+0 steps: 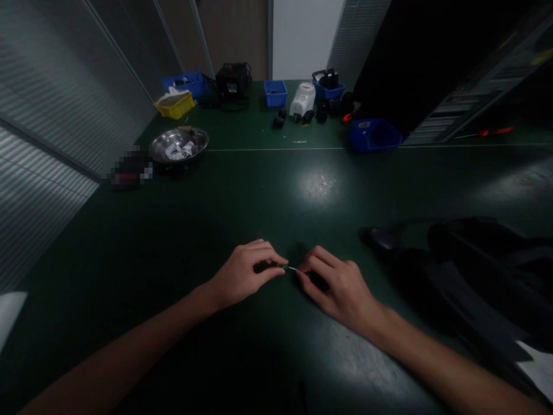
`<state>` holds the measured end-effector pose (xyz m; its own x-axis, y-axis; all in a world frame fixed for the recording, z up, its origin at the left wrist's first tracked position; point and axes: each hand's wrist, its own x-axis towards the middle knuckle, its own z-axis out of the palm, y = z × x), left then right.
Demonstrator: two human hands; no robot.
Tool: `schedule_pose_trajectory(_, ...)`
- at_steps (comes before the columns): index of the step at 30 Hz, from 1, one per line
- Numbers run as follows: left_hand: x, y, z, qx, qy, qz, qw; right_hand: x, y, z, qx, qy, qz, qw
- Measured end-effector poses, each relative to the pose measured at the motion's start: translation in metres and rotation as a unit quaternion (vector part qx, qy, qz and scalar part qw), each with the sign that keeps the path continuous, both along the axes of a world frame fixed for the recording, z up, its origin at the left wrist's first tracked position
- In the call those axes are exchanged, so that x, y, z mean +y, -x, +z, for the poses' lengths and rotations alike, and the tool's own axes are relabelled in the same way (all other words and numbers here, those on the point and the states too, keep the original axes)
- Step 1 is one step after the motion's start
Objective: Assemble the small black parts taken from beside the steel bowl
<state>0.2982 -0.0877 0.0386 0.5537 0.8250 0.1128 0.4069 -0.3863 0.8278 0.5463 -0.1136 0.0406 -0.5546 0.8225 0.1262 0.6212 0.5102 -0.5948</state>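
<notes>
My left hand (248,271) is closed in a pinch, thumb and forefinger on a small green piece (283,266). From this piece a thin pale rod (292,268) points toward my right hand (332,279). The right thumb and forefinger are pinched at the rod's far end. Whether the rod and the green piece are one thing is too small to tell. Both hands are just above the dark green tabletop (259,202), near its middle.
A metal bowl (158,148) with white scraps stands at the back left, near a yellow bin (179,108). Farther back are blue bins (276,98) and a white vented housing (303,99). A blue tray (374,138), a mouse (380,237) and a black bag (488,276) lie rightward.
</notes>
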Motion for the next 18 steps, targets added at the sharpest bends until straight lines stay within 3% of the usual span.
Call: schedule_pose_trajectory(18, -0.0048, -0.0047, -0.0046, -0.054, -0.002, 0.023, 0.998, 0.0004, 0.0021, -0.0004, -0.002, -0.006, 0.012, 1.000)
